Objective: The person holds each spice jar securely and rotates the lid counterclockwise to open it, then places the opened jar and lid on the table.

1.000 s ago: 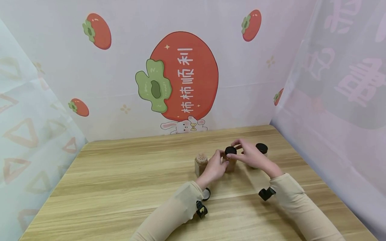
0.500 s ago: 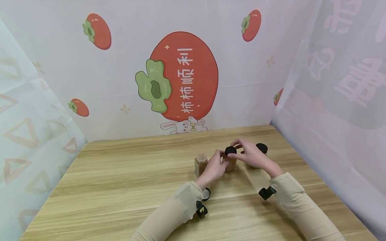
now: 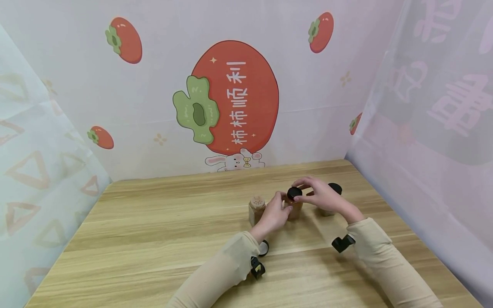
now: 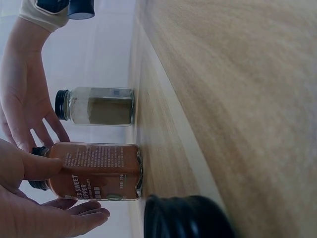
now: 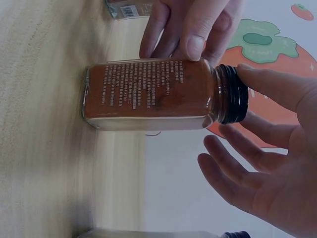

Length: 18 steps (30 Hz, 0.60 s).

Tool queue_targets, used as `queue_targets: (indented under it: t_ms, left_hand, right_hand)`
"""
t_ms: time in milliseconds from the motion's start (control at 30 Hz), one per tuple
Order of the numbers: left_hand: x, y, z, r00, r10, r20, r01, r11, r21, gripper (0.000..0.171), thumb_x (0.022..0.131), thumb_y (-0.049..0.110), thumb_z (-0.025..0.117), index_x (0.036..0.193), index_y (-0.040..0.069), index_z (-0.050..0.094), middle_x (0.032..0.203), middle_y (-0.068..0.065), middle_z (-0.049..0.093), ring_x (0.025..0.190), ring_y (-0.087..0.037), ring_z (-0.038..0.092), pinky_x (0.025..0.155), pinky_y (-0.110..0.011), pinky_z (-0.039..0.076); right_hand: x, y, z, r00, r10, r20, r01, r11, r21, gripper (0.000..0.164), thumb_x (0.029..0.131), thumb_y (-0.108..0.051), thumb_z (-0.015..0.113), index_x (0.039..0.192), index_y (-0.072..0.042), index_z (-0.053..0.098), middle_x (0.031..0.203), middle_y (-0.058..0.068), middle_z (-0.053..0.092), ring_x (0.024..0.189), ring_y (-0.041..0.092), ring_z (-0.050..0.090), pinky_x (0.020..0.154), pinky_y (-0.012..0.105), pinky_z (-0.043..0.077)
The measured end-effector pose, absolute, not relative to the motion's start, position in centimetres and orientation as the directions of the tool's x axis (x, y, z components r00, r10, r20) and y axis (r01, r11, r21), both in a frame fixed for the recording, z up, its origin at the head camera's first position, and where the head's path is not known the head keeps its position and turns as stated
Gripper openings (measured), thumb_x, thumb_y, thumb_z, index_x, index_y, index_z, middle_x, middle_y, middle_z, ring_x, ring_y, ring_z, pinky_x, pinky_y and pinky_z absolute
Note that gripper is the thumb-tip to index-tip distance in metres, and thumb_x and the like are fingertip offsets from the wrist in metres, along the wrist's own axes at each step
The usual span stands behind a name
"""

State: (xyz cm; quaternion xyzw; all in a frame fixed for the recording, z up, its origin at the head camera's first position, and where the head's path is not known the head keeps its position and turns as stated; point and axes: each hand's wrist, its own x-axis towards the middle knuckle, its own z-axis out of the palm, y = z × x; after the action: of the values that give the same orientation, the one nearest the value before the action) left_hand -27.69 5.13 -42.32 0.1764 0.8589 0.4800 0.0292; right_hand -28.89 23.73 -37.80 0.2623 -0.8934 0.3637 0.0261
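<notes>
A glass spice jar of red-brown powder, its label reading "sweet pepper", stands upright on the table. My left hand holds it at the side, with the thumb and fingers around its upper part. At the black cap on its neck, my right hand pinches with thumb and fingertips. Left of it is a second jar with its holed shaker top bare. To the right, partly behind my right hand, stands a third jar of greenish-brown powder, wearing a black cap.
A loose black cap lies on the wooden table beside my left wrist. It looms large in the left wrist view. Patterned cloth walls rise at the back and both sides.
My right hand has turned slightly at the cap, and its wrist has shifted a little to the right and up. My left hand and the jars have stayed in place.
</notes>
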Motion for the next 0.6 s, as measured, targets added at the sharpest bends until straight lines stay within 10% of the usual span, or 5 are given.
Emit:
queue_targets:
  t_ms: [600]
  left_hand:
    - [-27.62, 5.14, -42.21, -0.937, 0.333, 0.105, 0.267, 0.491, 0.829, 0.031, 0.095, 0.015, 0.056, 0.124, 0.010, 0.047, 0.127, -0.008, 0.057, 0.125, -0.023, 0.049, 0.105, -0.040, 0.040]
  right_hand:
    - [-29.43, 24.11, -37.37, -0.812, -0.547, 0.203, -0.545, 0.586, -0.599, 0.037, 0.088, -0.013, 0.067, 0.124, -0.006, 0.058, 0.126, 0.015, 0.057, 0.113, 0.034, 0.057, 0.087, 0.044, 0.051]
